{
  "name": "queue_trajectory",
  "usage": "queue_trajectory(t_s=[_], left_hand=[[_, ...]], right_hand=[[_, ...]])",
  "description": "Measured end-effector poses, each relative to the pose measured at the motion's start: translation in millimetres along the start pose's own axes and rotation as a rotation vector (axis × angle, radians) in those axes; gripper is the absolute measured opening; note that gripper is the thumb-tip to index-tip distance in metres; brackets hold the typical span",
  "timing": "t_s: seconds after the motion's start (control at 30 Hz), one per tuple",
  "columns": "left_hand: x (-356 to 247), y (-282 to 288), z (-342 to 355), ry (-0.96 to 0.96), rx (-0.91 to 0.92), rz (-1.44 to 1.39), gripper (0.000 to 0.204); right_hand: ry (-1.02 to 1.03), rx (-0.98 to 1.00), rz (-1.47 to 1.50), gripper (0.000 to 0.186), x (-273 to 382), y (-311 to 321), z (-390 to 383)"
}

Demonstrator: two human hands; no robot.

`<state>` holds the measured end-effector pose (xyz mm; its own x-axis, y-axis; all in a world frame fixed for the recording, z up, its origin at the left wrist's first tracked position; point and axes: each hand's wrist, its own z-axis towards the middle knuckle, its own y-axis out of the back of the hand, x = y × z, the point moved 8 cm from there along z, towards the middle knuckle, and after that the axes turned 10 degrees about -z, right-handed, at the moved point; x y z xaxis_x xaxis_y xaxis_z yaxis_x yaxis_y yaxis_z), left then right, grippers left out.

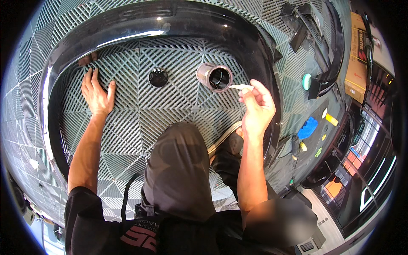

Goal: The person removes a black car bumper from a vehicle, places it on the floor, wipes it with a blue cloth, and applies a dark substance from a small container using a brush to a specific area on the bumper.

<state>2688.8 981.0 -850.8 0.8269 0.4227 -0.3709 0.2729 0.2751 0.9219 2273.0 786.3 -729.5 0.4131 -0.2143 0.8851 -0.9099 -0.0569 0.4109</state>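
A glossy black curved car bumper (178, 19) arches around both hands on the floor. My left hand (98, 92) has its fingers spread close to the bumper's inner left edge, where their reflection shows. I cannot tell if the fingertips touch it. My right hand (257, 106) pinches a small whitish strip (241, 86), like folded cloth or paper. Its tip is at the rim of an open metal can (205, 75) with a dark inside; contact is unclear. Left of the can lies a small round lid (158, 77), black and shiny on top.
Grey ribbed floor tiles (123, 131) spread beneath everything. My bent knee (176, 157) is just below the can and lid. To the right are black car parts (318, 46), a cardboard box (356, 63), a blue cloth (307, 128) and a yellow bottle (331, 119).
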Motion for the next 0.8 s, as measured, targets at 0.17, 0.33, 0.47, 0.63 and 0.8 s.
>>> queue_trajectory(t_s=[0.17, 0.33, 0.47, 0.63, 0.8], left_hand=[[-1, 2, -2, 0.004, 0.008, 0.019, 0.071], [-3, 1, 0, 0.007, 0.005, 0.021, 0.070], [0, 0, -1, -0.007, 0.006, 0.036, 0.070], [0, 1, -2, -0.020, -0.006, 0.016, 0.069], [-2, 3, -1, -0.003, 0.002, 0.032, 0.069]], right_hand=[[-0.027, 0.057, 0.095, 0.029, -5, -9, -4], [-0.031, 0.098, 0.162, 0.019, -11, -10, -1], [-0.107, 0.083, 0.363, 0.016, -12, -8, 2], [-0.096, 0.105, 0.416, 0.018, -1, -5, 2], [0.019, 0.115, 0.371, 0.018, 32, -2, 6]])
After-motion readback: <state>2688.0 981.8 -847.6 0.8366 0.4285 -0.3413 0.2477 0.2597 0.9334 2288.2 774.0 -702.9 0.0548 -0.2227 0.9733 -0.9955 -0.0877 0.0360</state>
